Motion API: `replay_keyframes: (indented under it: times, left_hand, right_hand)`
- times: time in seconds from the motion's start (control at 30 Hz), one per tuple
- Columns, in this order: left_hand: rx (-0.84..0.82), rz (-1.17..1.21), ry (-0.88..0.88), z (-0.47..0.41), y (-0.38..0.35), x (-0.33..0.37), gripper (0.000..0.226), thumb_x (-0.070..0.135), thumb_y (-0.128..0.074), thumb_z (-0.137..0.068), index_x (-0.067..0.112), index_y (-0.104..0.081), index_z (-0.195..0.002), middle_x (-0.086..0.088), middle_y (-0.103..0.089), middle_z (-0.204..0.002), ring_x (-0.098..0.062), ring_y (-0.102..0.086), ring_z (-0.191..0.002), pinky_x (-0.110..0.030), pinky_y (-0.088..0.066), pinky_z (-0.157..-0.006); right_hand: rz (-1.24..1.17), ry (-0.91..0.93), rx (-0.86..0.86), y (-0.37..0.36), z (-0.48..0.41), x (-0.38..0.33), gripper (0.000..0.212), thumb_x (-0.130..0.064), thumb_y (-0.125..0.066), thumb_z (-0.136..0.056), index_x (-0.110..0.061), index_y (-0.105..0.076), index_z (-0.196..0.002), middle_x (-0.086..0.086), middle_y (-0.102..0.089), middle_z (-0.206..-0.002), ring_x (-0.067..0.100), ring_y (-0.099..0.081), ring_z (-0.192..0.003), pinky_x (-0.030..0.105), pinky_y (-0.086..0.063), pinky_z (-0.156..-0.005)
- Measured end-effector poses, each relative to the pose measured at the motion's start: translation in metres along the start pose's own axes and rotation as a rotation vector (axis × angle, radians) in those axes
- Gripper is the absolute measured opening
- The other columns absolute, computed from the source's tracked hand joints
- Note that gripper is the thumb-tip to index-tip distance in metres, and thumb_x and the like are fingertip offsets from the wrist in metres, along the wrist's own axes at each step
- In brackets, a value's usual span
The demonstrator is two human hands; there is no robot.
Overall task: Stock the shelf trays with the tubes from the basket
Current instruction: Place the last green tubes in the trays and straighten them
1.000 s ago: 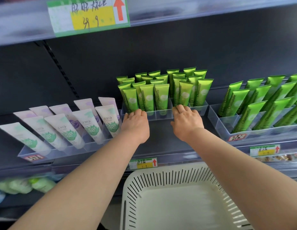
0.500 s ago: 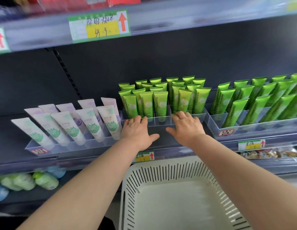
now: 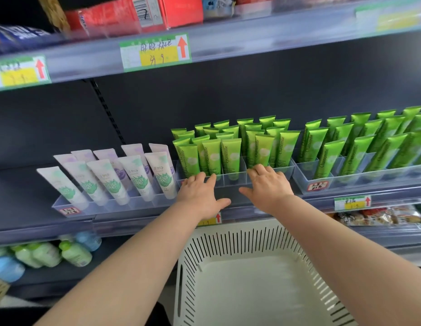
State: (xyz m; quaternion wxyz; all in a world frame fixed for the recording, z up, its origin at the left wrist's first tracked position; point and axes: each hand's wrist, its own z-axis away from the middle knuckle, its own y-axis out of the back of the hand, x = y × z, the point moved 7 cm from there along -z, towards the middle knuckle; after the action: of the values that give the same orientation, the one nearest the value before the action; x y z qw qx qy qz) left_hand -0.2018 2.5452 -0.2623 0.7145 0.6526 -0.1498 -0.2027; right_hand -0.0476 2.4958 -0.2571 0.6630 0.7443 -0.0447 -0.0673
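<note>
A clear middle tray on the dark shelf holds several upright green tubes. My left hand and my right hand lie side by side against its front wall, fingers straight and touching the plastic, thumbs spread. Neither hand holds a tube. A second clear tray of green tubes stands to the right. Further left, a third tray carries white tubes leaning back. The white slotted basket sits below my arms and shows no tubes inside.
Price tags hang on the upper shelf rail, with red boxes above. Round bottles lie on the lower shelf at left and packets at right. The shelf's left end is bare.
The hands slid from the tray's rim to its front wall and their fingers straightened. The tray sits a little further back, and the view tilted upward, showing the upper shelf.
</note>
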Motion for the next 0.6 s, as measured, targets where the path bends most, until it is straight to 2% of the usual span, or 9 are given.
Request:
replay_keyframes:
  times: [0.6]
  left_hand:
    - [-0.027, -0.003, -0.007, 0.052, 0.0, 0.013, 0.096, 0.079, -0.044, -0.078, 0.025, -0.017, -0.152, -0.01, -0.027, -0.151, -0.032, -0.027, -0.138, -0.045, -0.026, -0.113]
  right_hand:
    - [-0.046, 0.015, 0.003, 0.007, 0.051, -0.005, 0.06, -0.06, -0.04, -0.09, -0.019, -0.044, -0.134, 0.0, -0.046, -0.128, 0.023, -0.041, -0.12, 0.041, -0.038, -0.096]
